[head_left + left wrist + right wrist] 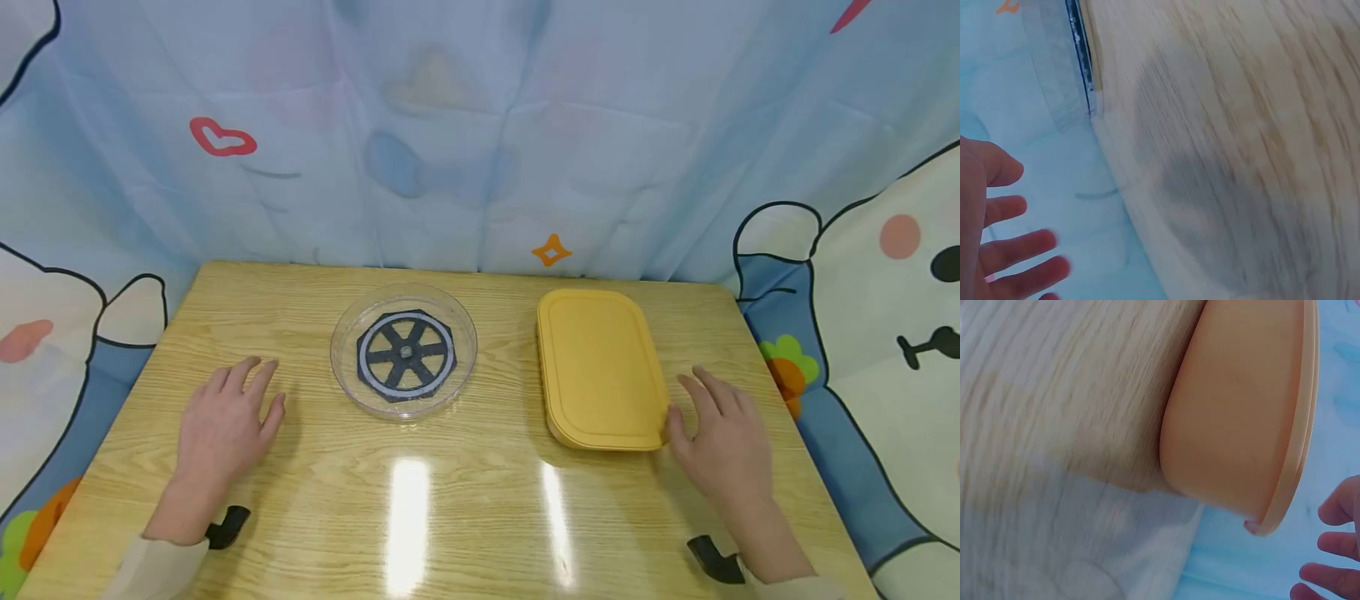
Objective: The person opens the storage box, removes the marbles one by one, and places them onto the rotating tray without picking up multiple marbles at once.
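Note:
A yellow lidded box rests on the table, its lid on; its side wall fills much of the right wrist view. Just right of it hovers my right hand, fingers loosely bent and holding nothing. The thumb overlaps the lid's edge in the head view, but the right wrist view shows a gap. Left of the box lies a clear round dish with a black spoked, eight-sided piece carrying a pale ring. My left hand is apart from the dish, fingers relaxed and spread, nothing in them.
The wood-grain table ends at the back against a light blue printed curtain, which also runs along both sides. Black curved pieces, one at the left wrist and one at the right, stick out beside the sleeves.

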`<action>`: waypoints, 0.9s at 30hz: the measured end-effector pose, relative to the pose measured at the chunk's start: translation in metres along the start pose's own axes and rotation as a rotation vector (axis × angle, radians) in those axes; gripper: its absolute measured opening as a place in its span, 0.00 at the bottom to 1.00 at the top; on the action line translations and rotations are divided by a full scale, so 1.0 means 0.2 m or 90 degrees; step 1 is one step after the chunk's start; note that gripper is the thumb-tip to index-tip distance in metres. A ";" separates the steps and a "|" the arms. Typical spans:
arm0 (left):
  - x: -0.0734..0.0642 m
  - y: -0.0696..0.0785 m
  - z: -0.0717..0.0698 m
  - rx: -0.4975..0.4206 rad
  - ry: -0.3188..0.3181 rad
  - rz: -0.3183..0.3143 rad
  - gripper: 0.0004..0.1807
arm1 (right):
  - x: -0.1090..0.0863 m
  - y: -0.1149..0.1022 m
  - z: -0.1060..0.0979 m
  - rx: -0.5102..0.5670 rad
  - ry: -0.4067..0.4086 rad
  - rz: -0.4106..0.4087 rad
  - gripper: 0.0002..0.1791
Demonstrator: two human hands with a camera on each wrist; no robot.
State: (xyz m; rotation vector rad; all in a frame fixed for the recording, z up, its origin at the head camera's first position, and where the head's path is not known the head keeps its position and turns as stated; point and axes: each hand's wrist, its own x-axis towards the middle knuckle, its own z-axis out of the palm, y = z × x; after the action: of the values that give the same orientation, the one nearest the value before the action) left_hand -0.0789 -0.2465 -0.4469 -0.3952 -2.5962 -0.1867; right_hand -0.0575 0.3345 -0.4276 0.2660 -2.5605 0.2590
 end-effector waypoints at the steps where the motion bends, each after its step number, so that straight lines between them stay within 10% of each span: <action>1: 0.00 0.01 0.00 -0.008 -0.005 -0.008 0.24 | 0.00 -0.01 0.00 0.009 0.001 0.008 0.24; 10: 0.03 0.07 0.07 -0.213 -0.181 -0.161 0.21 | -0.02 -0.14 0.10 0.099 0.027 -0.015 0.22; 20: 0.14 0.14 0.17 -0.591 -0.231 -0.267 0.25 | 0.02 -0.30 0.20 0.167 0.011 -0.102 0.25; 27: 0.20 0.17 0.20 -0.613 -0.261 -0.309 0.25 | 0.04 -0.39 0.26 0.140 -0.046 -0.157 0.35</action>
State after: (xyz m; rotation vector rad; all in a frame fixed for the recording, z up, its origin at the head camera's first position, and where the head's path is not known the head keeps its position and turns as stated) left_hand -0.1201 -0.1959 -0.4597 -0.0998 -2.7730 -1.6991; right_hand -0.0711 0.2465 -0.4559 0.6791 -2.5368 0.4429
